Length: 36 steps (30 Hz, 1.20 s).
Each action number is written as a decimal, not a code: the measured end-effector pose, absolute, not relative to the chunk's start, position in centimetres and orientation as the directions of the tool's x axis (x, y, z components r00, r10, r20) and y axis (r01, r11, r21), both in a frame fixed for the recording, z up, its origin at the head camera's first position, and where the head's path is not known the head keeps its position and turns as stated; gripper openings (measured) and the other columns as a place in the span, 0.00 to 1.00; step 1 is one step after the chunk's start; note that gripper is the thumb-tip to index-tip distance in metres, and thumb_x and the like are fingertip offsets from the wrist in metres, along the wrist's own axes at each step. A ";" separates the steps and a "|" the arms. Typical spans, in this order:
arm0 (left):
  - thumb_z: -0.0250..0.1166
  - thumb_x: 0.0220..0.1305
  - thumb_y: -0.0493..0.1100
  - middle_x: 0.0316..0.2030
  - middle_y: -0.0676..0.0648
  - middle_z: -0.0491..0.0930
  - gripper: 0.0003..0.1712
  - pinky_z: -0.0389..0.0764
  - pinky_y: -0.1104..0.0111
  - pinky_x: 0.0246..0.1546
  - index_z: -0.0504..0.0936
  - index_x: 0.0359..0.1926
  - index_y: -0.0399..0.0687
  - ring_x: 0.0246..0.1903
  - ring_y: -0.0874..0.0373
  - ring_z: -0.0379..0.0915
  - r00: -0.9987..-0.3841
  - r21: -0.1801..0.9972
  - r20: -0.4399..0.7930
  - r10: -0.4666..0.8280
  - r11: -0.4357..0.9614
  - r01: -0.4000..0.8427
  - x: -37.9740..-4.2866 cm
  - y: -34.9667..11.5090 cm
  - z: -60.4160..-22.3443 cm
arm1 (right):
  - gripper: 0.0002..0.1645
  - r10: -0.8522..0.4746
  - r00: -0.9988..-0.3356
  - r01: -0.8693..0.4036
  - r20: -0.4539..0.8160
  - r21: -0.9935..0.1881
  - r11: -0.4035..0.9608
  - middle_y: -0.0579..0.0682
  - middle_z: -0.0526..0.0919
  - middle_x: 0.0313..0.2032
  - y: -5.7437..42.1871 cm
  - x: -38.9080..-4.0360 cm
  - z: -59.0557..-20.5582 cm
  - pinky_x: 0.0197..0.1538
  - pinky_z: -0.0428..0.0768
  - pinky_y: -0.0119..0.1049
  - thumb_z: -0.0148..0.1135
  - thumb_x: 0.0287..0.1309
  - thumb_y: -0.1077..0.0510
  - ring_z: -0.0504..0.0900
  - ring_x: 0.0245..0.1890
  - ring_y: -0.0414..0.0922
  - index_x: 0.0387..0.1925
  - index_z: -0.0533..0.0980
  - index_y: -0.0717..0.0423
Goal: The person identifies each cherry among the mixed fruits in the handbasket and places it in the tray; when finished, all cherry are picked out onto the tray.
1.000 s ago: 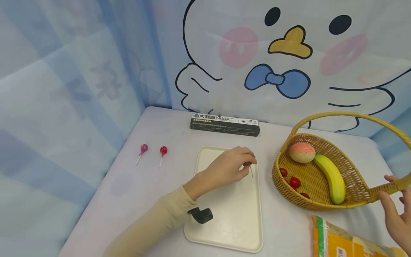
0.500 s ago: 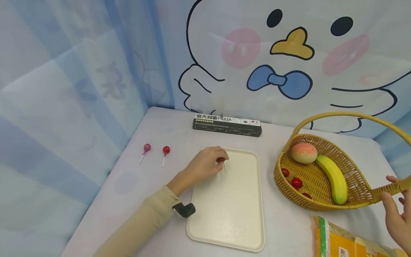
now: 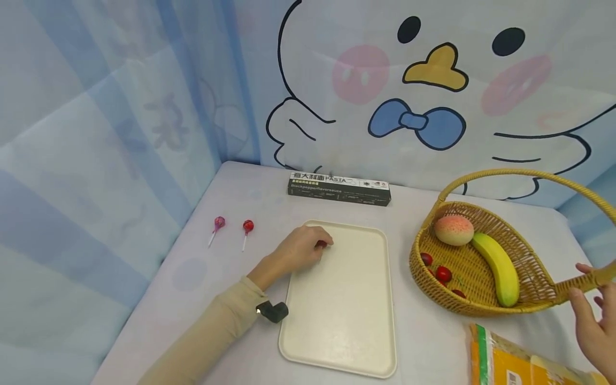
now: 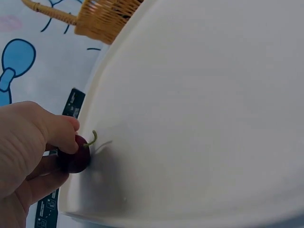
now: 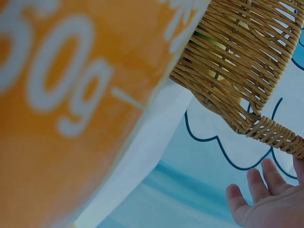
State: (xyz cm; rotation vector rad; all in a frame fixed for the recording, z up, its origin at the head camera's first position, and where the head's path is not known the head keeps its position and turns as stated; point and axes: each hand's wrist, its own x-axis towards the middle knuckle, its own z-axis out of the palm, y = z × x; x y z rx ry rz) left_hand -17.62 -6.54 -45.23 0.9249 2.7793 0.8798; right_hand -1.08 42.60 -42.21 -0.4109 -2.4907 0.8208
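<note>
In the head view, the held cherry is mostly covered by the left hand, its stem hidden. Left of the grip, the markings on 2 lollipops are too small to be told. Right of the grip, some cherries are partly hidden by the near wall of the basket. Farther right, the right hand and the pinched handle are cut off, as is the bag; from the right wrist, its print is blurred.

Left hand pinching with curled fingers, left arm stretched forward, right hand with some fingers spread
</note>
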 end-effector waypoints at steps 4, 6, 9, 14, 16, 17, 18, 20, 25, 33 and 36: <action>0.65 0.69 0.29 0.49 0.47 0.91 0.15 0.86 0.60 0.55 0.91 0.51 0.44 0.48 0.55 0.85 -0.815 0.555 0.092 0.572 0.650 0.519 -17.7 -6.5 -45.4 | 0.31 0.420 -0.839 0.127 0.346 -0.626 0.769 0.58 0.54 0.85 42.7 -1.0 -42.3 0.83 0.41 0.72 0.38 0.83 0.67 0.49 0.86 0.59 0.82 0.54 0.61; 0.65 0.69 0.30 0.54 0.47 0.91 0.16 0.86 0.60 0.58 0.91 0.52 0.45 0.52 0.54 0.86 -0.815 0.548 0.092 0.572 0.654 0.521 -17.7 -6.5 -45.4 | 0.31 0.419 -0.842 0.131 0.341 -0.624 0.771 0.59 0.53 0.85 42.7 -1.0 -42.2 0.83 0.41 0.73 0.38 0.83 0.67 0.48 0.86 0.59 0.82 0.54 0.61; 0.65 0.69 0.30 0.62 0.49 0.87 0.18 0.84 0.58 0.63 0.90 0.56 0.48 0.59 0.53 0.85 -0.815 0.529 0.082 0.573 0.668 0.523 -17.6 -6.4 -45.3 | 0.31 0.412 -0.846 0.129 0.339 -0.618 0.776 0.60 0.52 0.85 42.7 -1.0 -42.2 0.83 0.41 0.73 0.37 0.83 0.67 0.47 0.85 0.62 0.82 0.53 0.62; 0.66 0.70 0.33 0.67 0.52 0.83 0.21 0.80 0.55 0.69 0.87 0.61 0.52 0.68 0.52 0.80 -0.819 0.501 0.078 0.569 0.688 0.526 -17.4 -6.3 -45.0 | 0.32 0.417 -0.847 0.139 0.330 -0.620 0.773 0.60 0.52 0.85 42.7 -0.9 -42.1 0.83 0.40 0.74 0.37 0.83 0.67 0.47 0.85 0.62 0.82 0.53 0.62; 0.67 0.70 0.34 0.67 0.52 0.83 0.22 0.78 0.55 0.71 0.87 0.62 0.53 0.71 0.51 0.77 -0.820 0.497 0.088 0.566 0.688 0.528 -17.3 -6.2 -44.9 | 0.32 0.422 -0.848 0.149 0.321 -0.620 0.771 0.60 0.52 0.85 42.7 -0.9 -42.0 0.83 0.40 0.73 0.38 0.83 0.66 0.47 0.85 0.62 0.83 0.53 0.62; 0.67 0.70 0.34 0.68 0.52 0.83 0.22 0.78 0.55 0.72 0.87 0.62 0.53 0.71 0.51 0.77 -0.820 0.494 0.094 0.565 0.688 0.531 -17.3 -6.2 -44.9 | 0.32 0.425 -0.848 0.154 0.316 -0.619 0.770 0.61 0.52 0.85 42.7 -0.9 -41.9 0.83 0.41 0.73 0.38 0.83 0.66 0.47 0.85 0.62 0.83 0.53 0.61; 0.67 0.70 0.35 0.68 0.52 0.83 0.22 0.78 0.55 0.72 0.87 0.62 0.54 0.71 0.51 0.77 -0.819 0.492 0.101 0.564 0.688 0.534 -17.2 -6.1 -44.9 | 0.32 0.426 -0.849 0.158 0.314 -0.619 0.769 0.61 0.52 0.85 42.7 -0.9 -41.9 0.83 0.41 0.72 0.38 0.83 0.66 0.47 0.85 0.62 0.83 0.52 0.61; 0.67 0.70 0.35 0.68 0.53 0.82 0.22 0.78 0.55 0.72 0.87 0.63 0.55 0.71 0.51 0.76 -0.816 0.482 0.111 0.567 0.688 0.543 -17.2 -6.0 -44.8 | 0.32 0.423 -0.851 0.158 0.312 -0.615 0.772 0.64 0.53 0.84 42.7 -0.9 -41.9 0.83 0.41 0.72 0.38 0.83 0.66 0.47 0.85 0.63 0.83 0.53 0.62; 0.66 0.70 0.36 0.70 0.51 0.81 0.25 0.79 0.55 0.70 0.85 0.65 0.56 0.72 0.52 0.76 -0.801 0.461 0.123 0.586 0.681 0.569 -17.0 -5.6 -44.6 | 0.31 0.422 -0.849 0.168 0.318 -0.595 0.786 0.69 0.57 0.81 42.6 -0.9 -41.7 0.83 0.44 0.72 0.39 0.83 0.66 0.50 0.84 0.66 0.82 0.54 0.63; 0.67 0.72 0.39 0.71 0.49 0.80 0.26 0.75 0.56 0.74 0.81 0.69 0.55 0.73 0.51 0.75 -0.761 0.458 0.155 0.630 0.636 0.620 -16.6 -4.7 -43.7 | 0.31 0.417 -0.850 0.177 0.321 -0.571 0.802 0.75 0.62 0.76 42.7 -0.9 -41.5 0.82 0.48 0.73 0.41 0.82 0.67 0.54 0.81 0.70 0.81 0.56 0.63; 0.67 0.72 0.39 0.71 0.49 0.80 0.26 0.75 0.56 0.74 0.81 0.69 0.54 0.73 0.51 0.74 -0.754 0.465 0.165 0.635 0.624 0.627 -16.5 -4.4 -43.3 | 0.30 0.411 -0.851 0.169 0.327 -0.571 0.803 0.75 0.63 0.75 42.7 -0.9 -41.5 0.82 0.49 0.73 0.41 0.82 0.67 0.54 0.81 0.71 0.80 0.57 0.64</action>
